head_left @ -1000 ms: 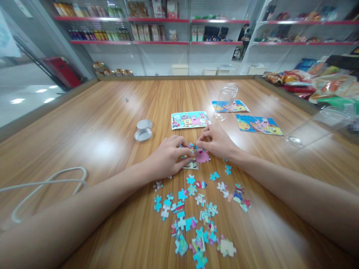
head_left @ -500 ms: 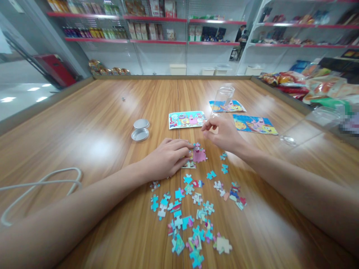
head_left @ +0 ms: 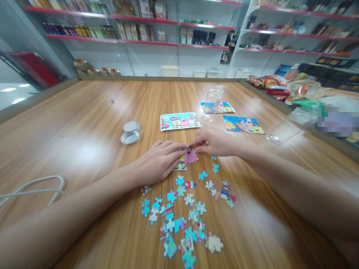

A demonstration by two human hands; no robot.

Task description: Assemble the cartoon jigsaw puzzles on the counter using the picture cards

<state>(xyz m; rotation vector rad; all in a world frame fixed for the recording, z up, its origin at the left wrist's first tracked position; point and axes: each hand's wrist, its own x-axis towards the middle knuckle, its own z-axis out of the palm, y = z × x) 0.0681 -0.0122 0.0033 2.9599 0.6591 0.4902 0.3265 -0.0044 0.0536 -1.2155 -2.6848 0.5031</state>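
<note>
My left hand [head_left: 157, 160] lies flat with fingers stretched out over a small joined patch of jigsaw puzzle [head_left: 191, 157], hiding its left side. The visible part is mostly pink, with a cartoon face at the top. From the right, my right hand [head_left: 217, 142] reaches the patch's upper right edge, thumb and fingers bent in a pinch. Whatever lies between those fingertips is too small to make out. Loose puzzle pieces [head_left: 179, 224], mostly light blue, are scattered nearer to me. Beyond the hands lies a picture card [head_left: 181, 122] with cartoon figures.
Two round metal lids [head_left: 130, 138] lie at left. A clear jar [head_left: 211, 102] stands by a blue picture card [head_left: 224, 108], and another blue card [head_left: 243, 124] lies nearby. A second clear container [head_left: 291, 123] rests at right. A white cable [head_left: 33, 182] curls at left; snack packs [head_left: 303, 89] line the right.
My right hand has come down and toward me onto the upper edge of the joined pieces. My left hand stays on the patch. The whole view has shifted slightly.
</note>
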